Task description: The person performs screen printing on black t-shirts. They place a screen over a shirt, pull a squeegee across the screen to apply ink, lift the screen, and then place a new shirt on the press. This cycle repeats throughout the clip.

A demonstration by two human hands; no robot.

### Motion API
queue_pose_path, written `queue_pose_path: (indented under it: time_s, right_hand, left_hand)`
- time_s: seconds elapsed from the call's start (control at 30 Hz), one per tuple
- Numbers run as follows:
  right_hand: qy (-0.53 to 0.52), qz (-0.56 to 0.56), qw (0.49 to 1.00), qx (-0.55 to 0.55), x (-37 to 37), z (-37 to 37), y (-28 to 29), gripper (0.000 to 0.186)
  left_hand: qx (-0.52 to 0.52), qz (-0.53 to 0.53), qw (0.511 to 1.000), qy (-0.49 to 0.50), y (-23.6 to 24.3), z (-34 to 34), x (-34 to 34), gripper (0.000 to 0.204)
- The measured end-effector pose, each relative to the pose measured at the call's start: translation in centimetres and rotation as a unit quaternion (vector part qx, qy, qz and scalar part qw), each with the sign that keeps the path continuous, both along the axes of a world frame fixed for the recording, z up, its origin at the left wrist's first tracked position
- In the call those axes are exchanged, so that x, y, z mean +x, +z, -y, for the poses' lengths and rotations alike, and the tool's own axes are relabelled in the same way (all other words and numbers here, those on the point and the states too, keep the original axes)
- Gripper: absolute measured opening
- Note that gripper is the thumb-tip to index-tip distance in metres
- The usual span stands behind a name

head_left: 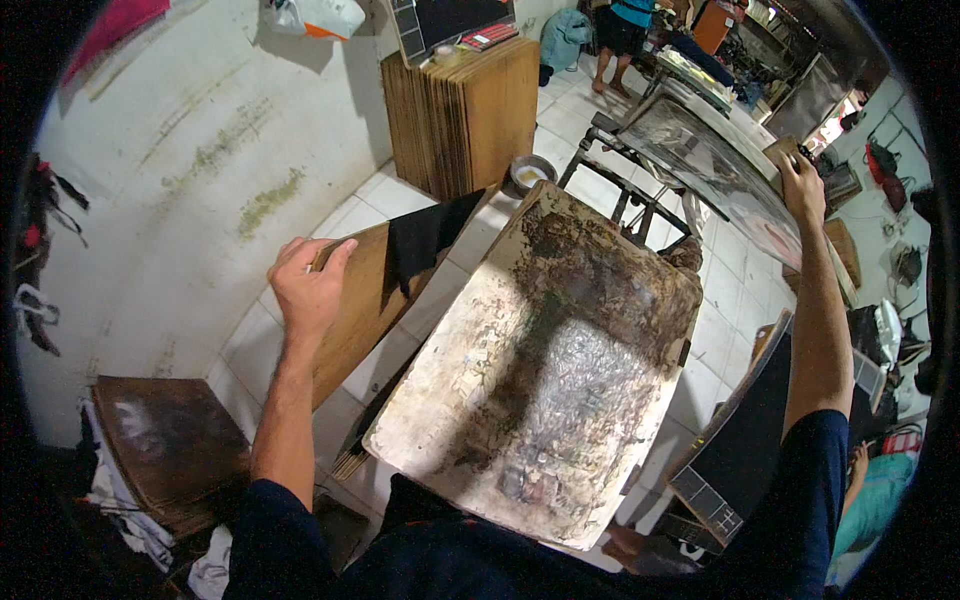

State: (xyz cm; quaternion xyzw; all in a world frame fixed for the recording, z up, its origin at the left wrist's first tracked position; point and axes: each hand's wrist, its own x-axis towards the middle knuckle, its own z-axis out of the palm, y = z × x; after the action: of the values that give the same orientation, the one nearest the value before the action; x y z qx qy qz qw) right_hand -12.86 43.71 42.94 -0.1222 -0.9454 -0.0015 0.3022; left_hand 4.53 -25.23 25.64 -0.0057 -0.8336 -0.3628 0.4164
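My left hand (308, 285) is closed on the upper edge of a long brown board (350, 285) whose far part is black. The thumb lies over the edge. My right hand (803, 190) is stretched far out to the right, its fingers closed round a small brown block-like piece (779, 152). That piece is at the far edge of a large, see-through framed sheet (715, 160), which is tilted. Between my arms stands a stained pale tabletop (560, 390) with dark, crusted patches and a shadow across it.
A tall stack of brown boards (460, 120) stands by the wall. A round cup (530, 174) sits beyond the tabletop, near a black metal frame (630, 190). Dark panels (735, 440) lean at right, where a person in teal (875, 505) is close. Another person (618, 45) stands far back.
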Motion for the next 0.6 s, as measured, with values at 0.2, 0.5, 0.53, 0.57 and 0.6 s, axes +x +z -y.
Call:
queue_pose_path:
  time_s: [0.2, 0.5, 0.53, 0.57, 0.6]
  right_hand:
    - [-0.023, 0.055, 0.998, -0.024, 1.5, 3.7, 0.9, 0.066]
    - [-0.011, 0.054, 0.997, -0.047, 3.4, 5.7, 0.6, 0.065]
    - [-0.013, 0.049, 0.997, -0.049, 3.5, 5.9, 0.7, 0.065]
    - [-0.017, 0.050, 0.998, -0.045, 3.7, 6.0, 0.7, 0.064]
    - [-0.018, 0.050, 0.998, -0.046, 3.8, 6.1, 0.7, 0.064]
  left_hand:
    - [-0.170, -0.113, 0.974, -0.099, 8.6, -9.1, 13.7, 0.013]
    - [-0.196, 0.040, 0.752, -0.628, -3.9, -29.0, 28.9, 0.022]
    - [-0.117, 0.088, 0.709, -0.689, -5.9, -29.2, 28.4, 0.029]
    - [-0.177, 0.297, 0.624, -0.701, -8.5, -29.0, 25.9, 0.029]
    - [-0.181, 0.283, 0.739, -0.583, -11.1, -25.3, 23.9, 0.036]
